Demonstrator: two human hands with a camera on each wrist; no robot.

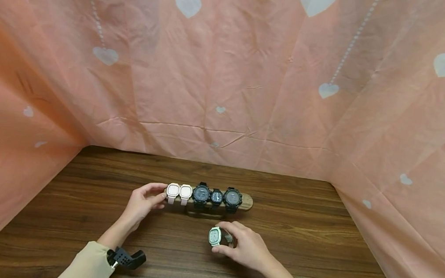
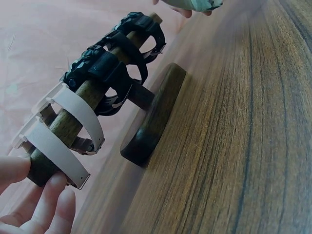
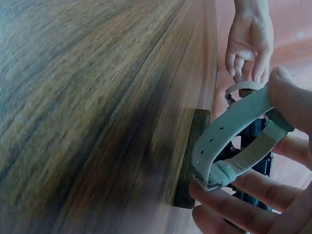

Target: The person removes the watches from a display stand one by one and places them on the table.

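A wooden watch stand [image 1: 247, 201] bears a row of watches: a light pink watch [image 1: 172, 190] and another pink watch [image 1: 186, 192] at its left, then three black watches [image 1: 201, 193]. My left hand [image 1: 140, 204] pinches the bar's left end, thumb and fingers around the wood beside the outer pink strap [image 2: 61, 151]. In front of the stand, my right hand [image 1: 249, 246] holds a pale green watch [image 1: 215, 236] between thumb and fingers, its dial facing left. The right wrist view shows its buckled strap [image 3: 234, 122] as a loop.
The dark wooden table [image 1: 316, 244] lies under both hands. Pink curtains [image 1: 228, 69] with white hearts enclose it at the back and sides. The stand's oblong base [image 2: 156, 117] rests on the table below the bar.
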